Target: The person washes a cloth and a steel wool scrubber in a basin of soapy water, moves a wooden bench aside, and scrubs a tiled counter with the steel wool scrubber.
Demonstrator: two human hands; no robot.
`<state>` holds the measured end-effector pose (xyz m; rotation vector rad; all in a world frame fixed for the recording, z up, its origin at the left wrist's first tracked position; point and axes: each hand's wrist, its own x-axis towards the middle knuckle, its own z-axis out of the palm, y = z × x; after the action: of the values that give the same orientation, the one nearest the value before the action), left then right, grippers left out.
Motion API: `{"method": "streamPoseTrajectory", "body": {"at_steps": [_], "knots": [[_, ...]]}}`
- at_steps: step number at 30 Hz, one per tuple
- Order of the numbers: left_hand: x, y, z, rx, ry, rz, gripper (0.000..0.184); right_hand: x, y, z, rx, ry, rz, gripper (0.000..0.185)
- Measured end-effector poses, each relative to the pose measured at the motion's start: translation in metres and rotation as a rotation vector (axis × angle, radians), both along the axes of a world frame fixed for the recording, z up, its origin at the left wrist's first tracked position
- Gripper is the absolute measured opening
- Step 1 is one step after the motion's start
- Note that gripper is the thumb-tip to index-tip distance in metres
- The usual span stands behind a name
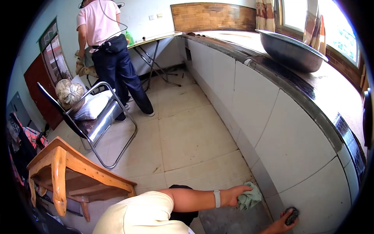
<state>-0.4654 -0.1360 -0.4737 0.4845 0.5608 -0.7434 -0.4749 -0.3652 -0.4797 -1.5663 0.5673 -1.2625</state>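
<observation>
My left hand (pixel 235 195), with a pale band at the wrist, grips a crumpled green cloth (pixel 249 195) just above the floor, close to the foot of the tiled wall. Lower right, my right hand (pixel 286 224) is closed around a dark scouring pad (pixel 291 215) held against the white wall tiles (pixel 317 197). Part of the pad is hidden by the fingers. Most of my right arm lies outside the picture.
A wooden stool (pixel 83 165) lies tipped at left, near a metal-framed chair (pixel 107 130) holding bags. Another person (pixel 105 31) stands by a folding table (pixel 156 38). A large metal basin (pixel 292 50) sits on the ledge above the tiles.
</observation>
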Motion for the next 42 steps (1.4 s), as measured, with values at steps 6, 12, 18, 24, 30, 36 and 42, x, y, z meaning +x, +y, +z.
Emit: {"method": "streamPoseTrajectory", "body": {"at_steps": [6, 12, 18, 24, 30, 36, 42], "knots": [[-0.001, -0.001, -0.001, -0.036, -0.061, 0.013, 0.031, 0.0, 0.001, 0.003, 0.04, -0.002, 0.057, 0.043], [0.0, -0.004, -0.005, -0.011, 0.009, -0.004, 0.032, -0.002, 0.001, 0.004, 0.048, -0.013, 0.083, 0.043], [-0.001, -0.006, -0.003, 0.006, -0.007, -0.011, 0.032, -0.006, -0.007, -0.015, -0.188, 0.12, -0.008, 0.043], [0.003, -0.002, -0.009, 0.026, 0.005, 0.043, 0.032, -0.008, -0.001, -0.001, -0.337, 0.172, -0.092, 0.044], [0.005, -0.001, -0.013, -0.023, 0.015, 0.029, 0.033, -0.006, -0.007, 0.027, -0.304, 0.068, -0.135, 0.048], [0.009, 0.003, -0.015, -0.063, -0.016, 0.029, 0.033, 0.004, 0.002, 0.01, -0.293, -0.014, -0.138, 0.048], [0.009, 0.006, -0.008, 0.023, 0.029, 0.06, 0.032, 0.004, 0.002, 0.002, -0.367, 0.046, -0.169, 0.048]]}}
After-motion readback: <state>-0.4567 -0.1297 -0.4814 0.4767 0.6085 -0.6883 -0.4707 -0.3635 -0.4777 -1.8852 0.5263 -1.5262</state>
